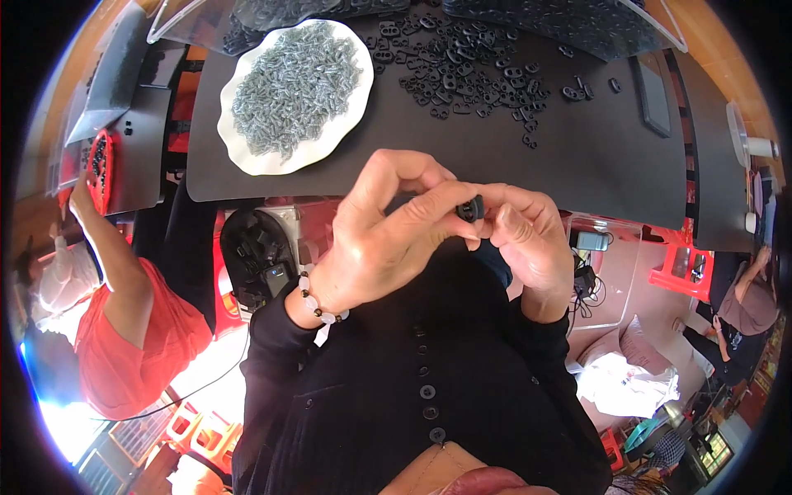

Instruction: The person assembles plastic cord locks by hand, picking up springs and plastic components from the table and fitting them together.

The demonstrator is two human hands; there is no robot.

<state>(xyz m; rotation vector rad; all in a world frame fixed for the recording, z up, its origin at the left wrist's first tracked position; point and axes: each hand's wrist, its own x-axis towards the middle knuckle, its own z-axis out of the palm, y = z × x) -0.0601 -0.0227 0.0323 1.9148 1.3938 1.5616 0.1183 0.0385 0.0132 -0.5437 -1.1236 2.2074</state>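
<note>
In front of my chest, above the table's near edge, both hands meet around a small black plastic cord lock (470,209). My left hand (381,224), with a beaded bracelet at the wrist, pinches it between thumb and fingertips. From the other side, the closed fingers of my right hand (532,235) press against it. Fingers partly cover the piece. Beyond my left hand, a white wavy-rimmed plate (240,157) holds a heap of small metal springs (297,87). Loose black cord lock parts (470,70) lie scattered across the far middle of the dark table (396,132).
Clear plastic bins (569,29) of black parts line the table's far side. A phone (652,95) lies at the far right. At left, a person in red (136,338) reaches by a red tray (101,173). A black tray (260,256) sits below the table edge, and a red stool (685,268) stands right.
</note>
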